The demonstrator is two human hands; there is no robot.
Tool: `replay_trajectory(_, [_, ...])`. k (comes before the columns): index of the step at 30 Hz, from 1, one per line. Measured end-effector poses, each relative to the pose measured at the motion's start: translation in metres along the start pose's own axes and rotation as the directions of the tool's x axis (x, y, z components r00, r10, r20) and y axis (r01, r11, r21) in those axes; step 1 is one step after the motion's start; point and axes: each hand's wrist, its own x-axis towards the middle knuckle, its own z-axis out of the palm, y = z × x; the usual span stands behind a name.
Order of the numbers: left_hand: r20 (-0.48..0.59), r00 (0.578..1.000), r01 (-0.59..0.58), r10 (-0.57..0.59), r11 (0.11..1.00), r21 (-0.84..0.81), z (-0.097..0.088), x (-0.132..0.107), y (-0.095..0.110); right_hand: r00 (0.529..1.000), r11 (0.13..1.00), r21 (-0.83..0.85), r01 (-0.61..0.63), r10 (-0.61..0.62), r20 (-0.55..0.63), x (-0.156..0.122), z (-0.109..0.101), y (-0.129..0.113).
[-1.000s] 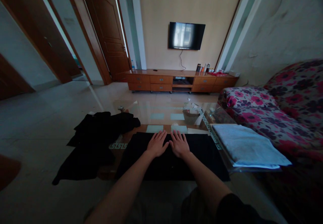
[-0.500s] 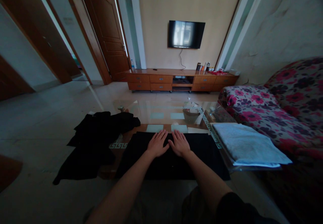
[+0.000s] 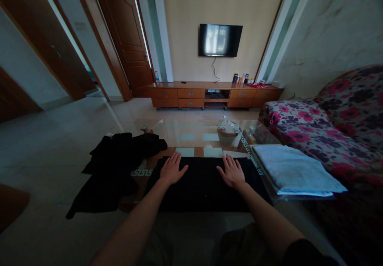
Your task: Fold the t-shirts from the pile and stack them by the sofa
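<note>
A black cloth [image 3: 200, 190], apparently a folded garment, lies spread flat on the glass coffee table [image 3: 191, 124] in front of me. My left hand [image 3: 172, 169] rests palm down on its left half, fingers stretched out and thumb apart. On the right half lies my right hand [image 3: 231, 172], also flat with its thumb spread. Neither hand grasps anything. The dark colour hides the cloth's folds and seams.
At the left of the table lies a crumpled heap of black clothing [image 3: 113, 166]. A folded light blue cloth [image 3: 296, 172] lies on the right end. Beyond are a flowered sofa [image 3: 302, 134], a low wooden cabinet [image 3: 191, 94] and a wall television [image 3: 220, 40].
My hands have slid apart over the black cloth, the left one leftward and the right one rightward. Before, their thumbs were almost together near the middle.
</note>
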Motion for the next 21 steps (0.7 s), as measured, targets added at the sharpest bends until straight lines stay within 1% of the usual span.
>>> replay_trajectory(3, [-0.005,0.999,0.033,-0.033,0.999,0.02,-0.001,-0.003,-0.015,0.996,0.996,-0.002,-0.088,0.088,-0.031,-0.001,0.0,0.026])
replay_trajectory(6, [-0.018,0.998,0.057,-0.056,0.998,0.039,-0.001,-0.005,-0.025,0.987,0.989,0.001,-0.147,0.147,-0.064,-0.001,0.0,0.043])
replay_trajectory(10, [-0.024,0.994,0.106,-0.105,0.992,0.061,-0.001,-0.008,-0.037,0.981,0.982,0.013,-0.187,0.188,-0.051,-0.002,0.0,0.052])
replay_trajectory(13, [0.004,0.998,0.063,-0.063,0.996,0.059,-0.004,-0.01,-0.043,0.979,0.98,0.02,-0.196,0.197,-0.057,0.0,0.002,0.054])
replay_trajectory(15, [-0.012,0.999,0.041,-0.041,0.998,0.053,-0.007,-0.01,-0.043,0.982,0.983,0.025,-0.183,0.184,-0.052,0.004,0.001,0.055])
replay_trajectory(17, [-0.081,0.995,0.06,-0.056,0.997,0.053,-0.012,-0.008,-0.038,0.985,0.986,0.024,-0.165,0.166,-0.041,0.008,-0.003,0.055])
replay_trajectory(19, [-0.173,0.982,0.081,-0.069,0.995,0.061,-0.019,-0.006,-0.028,0.985,0.986,0.009,-0.166,0.166,-0.056,0.011,-0.01,0.052])
replay_trajectory(21, [-0.231,0.972,0.056,-0.038,0.996,0.073,-0.026,-0.005,-0.013,0.978,0.983,-0.023,-0.179,0.176,-0.11,0.01,-0.017,0.043])
